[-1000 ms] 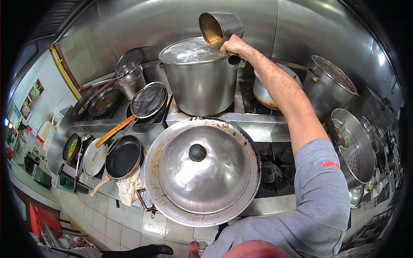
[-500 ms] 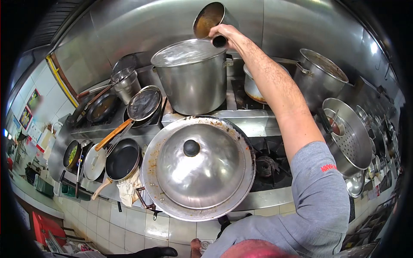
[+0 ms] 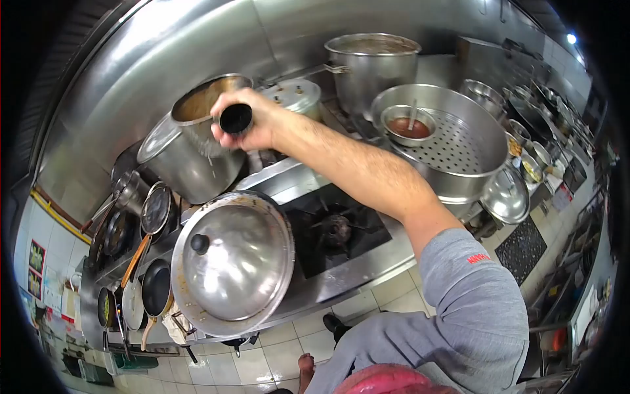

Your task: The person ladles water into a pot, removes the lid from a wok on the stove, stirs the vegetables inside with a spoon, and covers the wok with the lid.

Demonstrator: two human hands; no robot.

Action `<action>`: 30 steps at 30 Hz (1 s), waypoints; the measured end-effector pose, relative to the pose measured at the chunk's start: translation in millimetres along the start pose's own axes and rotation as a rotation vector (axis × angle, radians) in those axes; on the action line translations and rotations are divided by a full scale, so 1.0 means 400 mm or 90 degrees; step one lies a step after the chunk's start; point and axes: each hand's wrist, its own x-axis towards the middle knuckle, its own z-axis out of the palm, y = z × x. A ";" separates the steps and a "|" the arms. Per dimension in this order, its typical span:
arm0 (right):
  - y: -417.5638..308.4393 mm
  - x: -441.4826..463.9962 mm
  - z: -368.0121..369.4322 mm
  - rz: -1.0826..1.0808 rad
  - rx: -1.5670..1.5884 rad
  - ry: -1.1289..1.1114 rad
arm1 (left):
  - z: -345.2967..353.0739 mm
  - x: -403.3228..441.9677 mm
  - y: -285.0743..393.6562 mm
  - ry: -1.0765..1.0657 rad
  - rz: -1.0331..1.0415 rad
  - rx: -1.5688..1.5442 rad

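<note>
Right hand [image 3: 249, 119]: fingers wrapped round handle [image 3: 235, 119], likely steadying weight.
Pot [image 3: 205, 136]: just beyond those fingers, held aloft.
Left hand [image 3: 306, 363]: low; can't tell fingers.

Holds right arm [image 3: 357, 161] outstretched forward and leftward, bent slightly at the elbow [image 3: 419, 211], gripping with curled fingers [image 3: 230, 99] of the right hand [image 3: 262, 121]. Has left hand [image 3: 306, 363] low, too small to read clearly.
</note>
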 end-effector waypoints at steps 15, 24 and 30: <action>0.200 -0.980 -0.082 0.203 -0.125 0.339 | 0.136 -0.046 0.160 -0.267 0.210 0.489; 0.284 -1.382 -0.074 0.096 -0.024 0.706 | 0.143 0.026 0.136 -0.407 0.432 0.569; 0.204 -1.503 -0.107 -0.122 -0.102 0.906 | 0.259 0.041 0.096 -0.428 0.497 0.784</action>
